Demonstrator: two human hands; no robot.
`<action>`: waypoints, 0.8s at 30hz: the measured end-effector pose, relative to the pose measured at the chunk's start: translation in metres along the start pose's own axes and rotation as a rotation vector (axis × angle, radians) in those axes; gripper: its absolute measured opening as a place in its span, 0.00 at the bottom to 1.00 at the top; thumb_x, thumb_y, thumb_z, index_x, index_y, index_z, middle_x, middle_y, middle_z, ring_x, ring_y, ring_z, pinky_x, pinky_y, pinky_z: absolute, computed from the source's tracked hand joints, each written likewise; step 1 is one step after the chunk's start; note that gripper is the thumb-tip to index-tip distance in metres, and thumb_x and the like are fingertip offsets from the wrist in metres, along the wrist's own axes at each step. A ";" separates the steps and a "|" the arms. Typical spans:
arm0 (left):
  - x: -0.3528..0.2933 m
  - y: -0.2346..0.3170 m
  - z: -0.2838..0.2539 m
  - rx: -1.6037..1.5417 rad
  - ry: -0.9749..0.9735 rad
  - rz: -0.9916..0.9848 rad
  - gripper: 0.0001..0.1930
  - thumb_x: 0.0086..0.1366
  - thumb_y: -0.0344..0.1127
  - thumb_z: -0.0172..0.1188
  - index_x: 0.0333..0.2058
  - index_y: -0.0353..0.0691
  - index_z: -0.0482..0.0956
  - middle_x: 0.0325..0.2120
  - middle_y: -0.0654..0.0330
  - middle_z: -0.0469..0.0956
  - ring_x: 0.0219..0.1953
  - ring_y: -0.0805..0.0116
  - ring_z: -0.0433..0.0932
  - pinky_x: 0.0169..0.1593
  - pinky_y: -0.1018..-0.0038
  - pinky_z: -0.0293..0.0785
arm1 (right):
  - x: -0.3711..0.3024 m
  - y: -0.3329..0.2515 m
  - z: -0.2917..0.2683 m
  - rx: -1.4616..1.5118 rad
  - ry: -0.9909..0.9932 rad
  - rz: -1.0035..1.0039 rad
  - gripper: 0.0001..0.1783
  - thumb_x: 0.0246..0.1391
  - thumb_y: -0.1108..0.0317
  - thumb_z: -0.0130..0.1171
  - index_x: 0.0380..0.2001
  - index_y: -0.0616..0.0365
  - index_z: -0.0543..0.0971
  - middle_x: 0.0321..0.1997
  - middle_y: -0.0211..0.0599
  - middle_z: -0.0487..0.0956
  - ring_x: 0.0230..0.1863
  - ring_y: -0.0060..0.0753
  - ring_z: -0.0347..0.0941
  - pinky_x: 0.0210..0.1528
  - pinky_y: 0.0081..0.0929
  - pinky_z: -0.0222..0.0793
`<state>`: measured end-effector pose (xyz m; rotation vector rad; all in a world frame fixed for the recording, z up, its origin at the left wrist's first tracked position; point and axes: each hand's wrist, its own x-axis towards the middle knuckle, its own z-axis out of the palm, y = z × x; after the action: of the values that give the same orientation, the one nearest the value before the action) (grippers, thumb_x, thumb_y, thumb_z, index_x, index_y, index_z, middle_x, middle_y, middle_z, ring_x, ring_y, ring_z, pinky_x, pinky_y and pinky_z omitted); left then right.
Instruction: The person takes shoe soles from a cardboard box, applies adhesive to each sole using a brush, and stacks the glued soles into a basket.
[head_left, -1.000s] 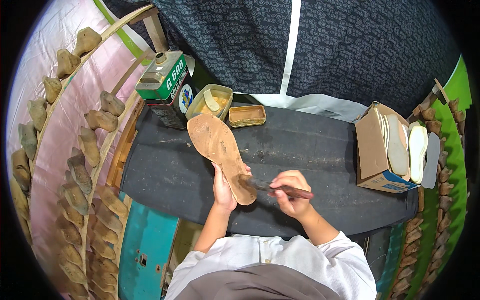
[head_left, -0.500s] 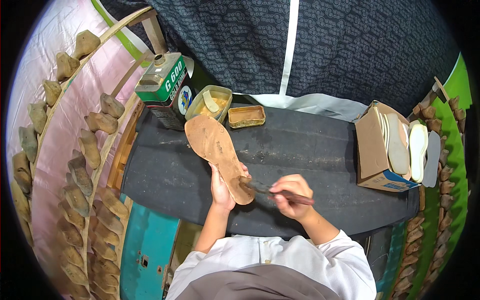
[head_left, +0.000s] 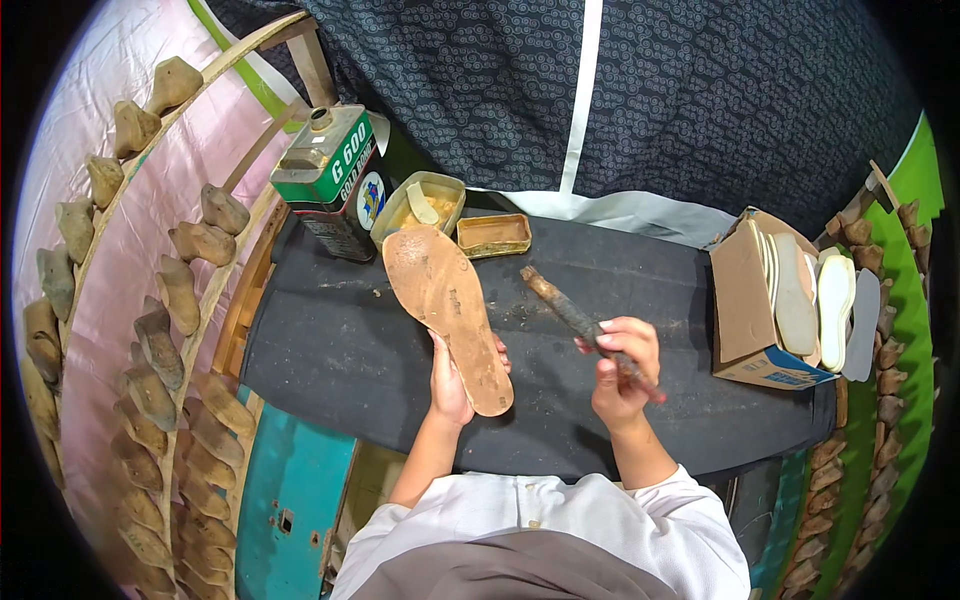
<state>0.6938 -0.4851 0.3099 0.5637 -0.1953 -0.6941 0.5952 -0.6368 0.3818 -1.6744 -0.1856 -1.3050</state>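
A tan shoe sole [head_left: 437, 285] is held up over the dark work table, its wide forepart tilted to the far left and its heel toward me. My left hand [head_left: 453, 385] is closed around its narrow part, thumb on one edge and fingertips at the other. My right hand [head_left: 624, 375] grips a dark, crusted brush [head_left: 575, 318] with a reddish handle end. The brush's brownish tip points up and left, clear of the sole. Just beyond the forepart stand an open tub [head_left: 450, 200] with a pale spatula-like piece inside and a small rectangular tin [head_left: 494, 234].
A green and black metal can [head_left: 325, 185] stands at the table's far left. On the right, a cardboard box [head_left: 740, 300] holds several pale soles. Wooden shoe lasts [head_left: 178, 297] line racks on both sides. A dark patterned cloth [head_left: 450, 90] hangs behind the table [head_left: 640, 300].
The brush has lifted off the sole's heel and swung right with my right hand, its tip now pointing away from me. The sole has shifted slightly right in my left hand.
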 end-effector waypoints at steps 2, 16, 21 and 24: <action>-0.002 -0.002 0.003 0.078 0.004 -0.019 0.37 0.63 0.66 0.23 0.43 0.37 0.67 0.30 0.56 0.71 0.31 0.65 0.73 0.37 0.68 0.72 | 0.004 -0.003 -0.001 -0.270 -0.146 -0.185 0.10 0.43 0.69 0.63 0.32 0.56 0.77 0.37 0.40 0.76 0.34 0.35 0.74 0.34 0.23 0.74; -0.011 -0.004 0.015 0.176 0.145 0.028 0.37 0.62 0.66 0.22 0.48 0.38 0.65 0.35 0.55 0.73 0.37 0.65 0.74 0.42 0.70 0.72 | 0.006 0.007 -0.001 -0.199 -0.592 -0.497 0.14 0.33 0.72 0.61 0.30 0.60 0.79 0.37 0.39 0.77 0.35 0.39 0.75 0.36 0.28 0.75; -0.008 -0.003 0.003 0.122 -0.069 -0.029 0.38 0.63 0.65 0.21 0.48 0.35 0.64 0.34 0.53 0.73 0.34 0.62 0.75 0.41 0.69 0.73 | 0.006 -0.001 -0.001 -0.074 -0.754 -0.533 0.15 0.35 0.70 0.60 0.32 0.58 0.78 0.41 0.39 0.76 0.38 0.37 0.75 0.37 0.29 0.75; -0.006 -0.001 0.005 0.056 -0.231 -0.061 0.37 0.63 0.64 0.22 0.48 0.36 0.65 0.34 0.54 0.74 0.36 0.63 0.75 0.42 0.69 0.72 | 0.008 -0.003 -0.002 -0.040 -0.797 -0.487 0.15 0.34 0.72 0.60 0.32 0.58 0.78 0.40 0.39 0.76 0.38 0.38 0.75 0.38 0.29 0.75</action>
<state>0.6864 -0.4840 0.3139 0.5442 -0.4149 -0.8150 0.5951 -0.6399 0.3904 -2.1922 -1.0949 -0.8901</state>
